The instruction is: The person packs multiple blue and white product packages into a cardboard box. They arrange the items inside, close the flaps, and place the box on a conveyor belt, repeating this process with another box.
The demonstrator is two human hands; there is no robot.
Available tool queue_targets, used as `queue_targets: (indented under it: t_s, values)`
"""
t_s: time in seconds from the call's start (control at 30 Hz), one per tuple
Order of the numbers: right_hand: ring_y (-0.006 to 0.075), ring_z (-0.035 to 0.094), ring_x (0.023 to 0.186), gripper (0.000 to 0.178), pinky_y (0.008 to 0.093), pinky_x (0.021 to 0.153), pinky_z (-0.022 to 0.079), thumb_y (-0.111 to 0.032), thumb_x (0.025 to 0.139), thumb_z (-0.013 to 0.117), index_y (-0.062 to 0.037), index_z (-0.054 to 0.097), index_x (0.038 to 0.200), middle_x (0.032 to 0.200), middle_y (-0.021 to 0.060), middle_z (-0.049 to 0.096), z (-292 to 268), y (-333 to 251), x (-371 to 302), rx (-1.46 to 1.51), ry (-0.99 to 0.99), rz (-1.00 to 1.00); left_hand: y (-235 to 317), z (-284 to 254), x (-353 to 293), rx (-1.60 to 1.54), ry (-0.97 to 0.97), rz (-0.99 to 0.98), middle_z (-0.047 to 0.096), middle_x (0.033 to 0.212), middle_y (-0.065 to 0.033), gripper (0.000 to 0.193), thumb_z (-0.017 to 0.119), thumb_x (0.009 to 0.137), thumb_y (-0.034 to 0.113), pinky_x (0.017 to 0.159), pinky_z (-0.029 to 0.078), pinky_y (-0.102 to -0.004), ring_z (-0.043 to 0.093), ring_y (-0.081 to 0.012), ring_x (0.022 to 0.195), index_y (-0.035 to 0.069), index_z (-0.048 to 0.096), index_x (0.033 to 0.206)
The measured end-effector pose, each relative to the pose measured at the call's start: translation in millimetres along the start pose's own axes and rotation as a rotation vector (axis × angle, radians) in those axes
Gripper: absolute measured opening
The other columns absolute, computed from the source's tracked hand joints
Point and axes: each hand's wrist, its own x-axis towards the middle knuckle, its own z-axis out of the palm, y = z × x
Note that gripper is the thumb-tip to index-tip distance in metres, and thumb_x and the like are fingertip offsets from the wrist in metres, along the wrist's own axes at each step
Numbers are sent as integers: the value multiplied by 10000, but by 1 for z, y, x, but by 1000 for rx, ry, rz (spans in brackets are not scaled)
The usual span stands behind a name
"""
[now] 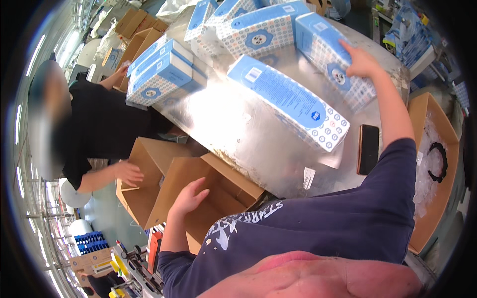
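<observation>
My right hand [361, 62] touches the right side of a blue-and-white patterned carton [318, 54] on the metal table. Its index finger and thumb are spread against the carton, and its other fingers are partly hidden. My left hand [189, 197] is empty with fingers apart, at the mouth of an open brown cardboard box [218, 186]. A similar blue-and-white carton [288, 102] lies between my hands, its blue printed face up. Several more cartons [258, 37] stand at the far edge, and a group of them [161, 74] sits at the far left.
At the left a co-worker in a black shirt [107, 114] has a hand near another open cardboard box [164, 149]. A phone [368, 149] and a small white label [308, 178] lie on the metal table [268, 164]. On my right stands a cardboard box with clear plastic [430, 159].
</observation>
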Motion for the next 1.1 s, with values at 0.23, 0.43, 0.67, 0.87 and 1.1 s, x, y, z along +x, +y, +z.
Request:
queue_targets:
  t_s: [0.23, 0.43, 0.67, 0.87, 1.1]
  values:
    - [343, 568, 1086, 989, 397, 927, 458, -205, 556, 771, -216, 334, 1443, 1206, 181, 576, 34, -93, -24, 8, -329, -589, 26, 16, 7, -151, -169, 14, 517, 1315, -175, 525, 616, 900, 243, 978, 435, -361, 522, -275, 1188, 19, 450, 1345]
    - [343, 561, 1100, 946, 435, 923, 457, -332, 596, 796, -148, 354, 1412, 1239, 198, 551, 31, -124, 166, -276, 411, -525, 48, 11, 11, -301, -191, 19, 516, 1317, -169, 534, 614, 904, 216, 986, 428, -357, 518, -253, 1193, -2, 426, 1353]
    - [301, 576, 1092, 1109, 405, 896, 474, -404, 482, 851, -122, 347, 1429, 1232, 189, 568, 15, -190, 167, -385, -34, -341, 89, 39, 40, -327, -308, 271, 545, 1266, -162, 517, 593, 920, 229, 977, 431, -355, 536, -247, 1158, -9, 424, 1346]
    - [330, 591, 1046, 1066, 409, 868, 486, -251, 562, 799, -216, 247, 1474, 1189, 207, 585, 22, -136, 150, -473, 58, -422, 103, 50, 90, -472, -119, 261, 593, 1204, -158, 475, 510, 969, 271, 935, 438, -327, 551, -216, 1103, -34, 442, 1327]
    - [336, 635, 897, 917, 399, 792, 507, -210, 681, 660, -178, 218, 1484, 993, 208, 653, 34, -100, 47, -143, -34, -465, 150, 68, 116, -970, 155, 23, 512, 1293, -161, 702, 477, 941, 497, 934, 454, -399, 497, -270, 1193, -29, 337, 1384]
